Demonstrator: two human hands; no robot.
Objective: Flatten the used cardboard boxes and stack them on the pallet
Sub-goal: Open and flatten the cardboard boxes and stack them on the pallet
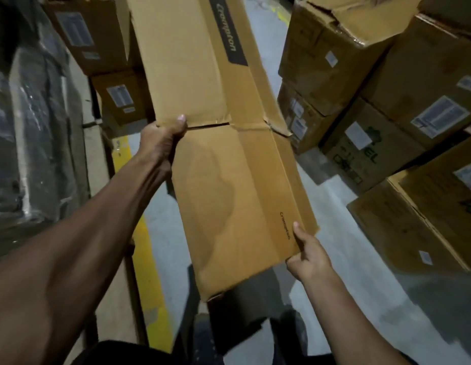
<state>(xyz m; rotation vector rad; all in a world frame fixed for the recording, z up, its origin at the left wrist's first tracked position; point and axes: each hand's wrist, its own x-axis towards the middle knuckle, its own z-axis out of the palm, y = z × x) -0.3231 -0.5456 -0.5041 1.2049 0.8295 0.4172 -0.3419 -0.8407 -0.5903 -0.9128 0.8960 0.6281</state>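
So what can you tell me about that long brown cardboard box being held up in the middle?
The flattened cardboard box is long, plain brown corrugated board, held in the air over the grey floor and running away from the person. A dark strip with lettering runs along its far right side, and small print sits near the close right edge. Creases and a slit cross its middle, where the right edge is torn and crumpled. The left hand grips its left edge at the slit; the right hand pinches its near right corner.

Grey concrete floor with yellow painted line; plastic-wrapped goods at left; labelled stacked cartons at right
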